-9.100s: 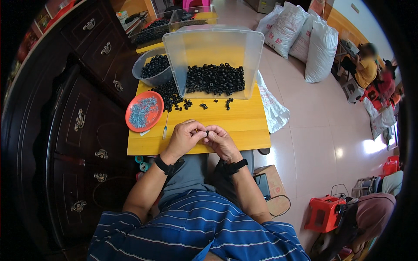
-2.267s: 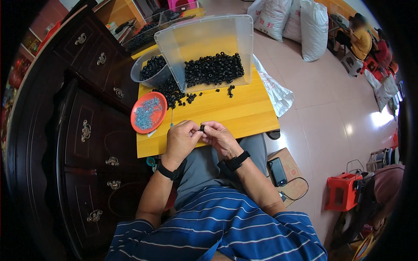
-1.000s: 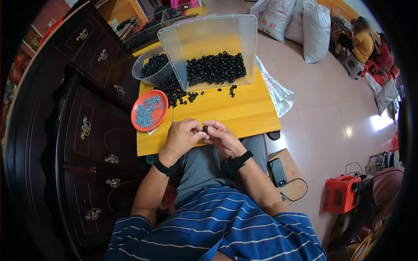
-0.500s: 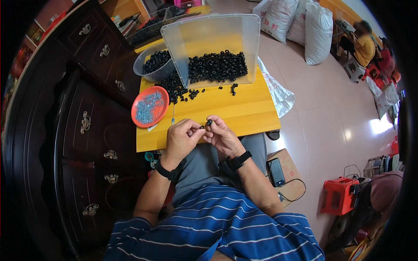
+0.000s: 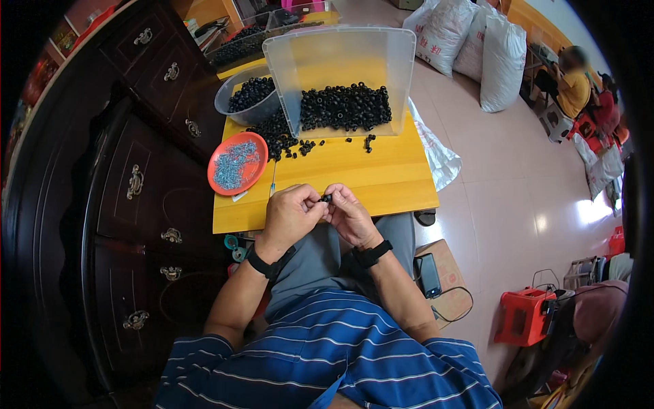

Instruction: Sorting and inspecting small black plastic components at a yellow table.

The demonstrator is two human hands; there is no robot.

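Observation:
Over the near edge of the yellow table (image 5: 381, 178), my hands meet fingertip to fingertip. My right hand (image 5: 351, 218) pinches a small black ring-like part (image 5: 328, 198) between thumb and fingers. My left hand (image 5: 289, 215) is closed in a pinch at the same spot, its fingertips against a small black piece touching that part; the fingers hide most of it. Left of the hands, a red plate (image 5: 261, 170) holds many thin silvery-blue metal pieces. Beyond them, a clear plastic bin (image 5: 340, 54) lies on its side with a heap of black ring-like parts (image 5: 344, 109) inside.
A clear bowl (image 5: 222, 102) of black parts and a loose pile (image 5: 276, 133) sit left of the bin. A dark wooden cabinet (image 5: 136, 225) borders the left side. White sacks (image 5: 503, 65), a red stool (image 5: 523, 317) and seated people are to the right. A phone (image 5: 428, 276) lies on a cardboard box.
My two hands have come closer, and the black pieces they hold, apart before, now touch. The whole view has shifted slightly.

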